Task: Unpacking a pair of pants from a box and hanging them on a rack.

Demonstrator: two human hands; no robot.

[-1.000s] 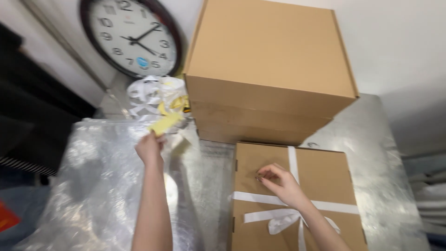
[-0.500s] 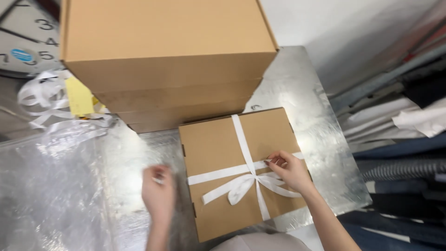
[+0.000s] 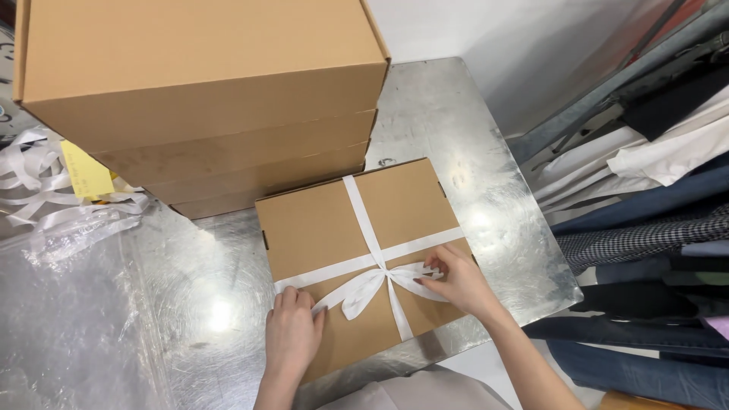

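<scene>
We look down on our two bare hands at a flat brown box (image 3: pixel 334 228) tied with a white ribbon (image 3: pixel 364 220). Our right hand (image 3: pixel 456 281) rests on the box lid, its fingertips pinching the right loop of the ribbon's bow (image 3: pixel 380 285). Our left hand (image 3: pixel 292 338) lies flat, fingers together, on the near left corner of the box, fingertips touching the ribbon band where it wraps over the left edge; it grips nothing. The bow sits between the two hands, just left of the right hand's fingers, with its tails hanging toward us. From the bow, one band of ribbon runs away from us across the lid and another crosses it from side to side.

The box lies slightly turned on a shiny metal tabletop (image 3: pixel 471 190). Just beyond the hands, touching or almost touching the box's far edge, stands a stack of larger brown boxes (image 3: pixel 205 83). Far to the left of the left hand lie loose white ribbons (image 3: pixel 38 190) with a yellow paper slip (image 3: pixel 85 171) among them, and clear plastic sheeting (image 3: pixel 68 304) covers that side of the tabletop. To the right of the right hand, past the tabletop's edge, hang folded clothes (image 3: pixel 653 197) in white, blue, dark and checked cloth.
</scene>
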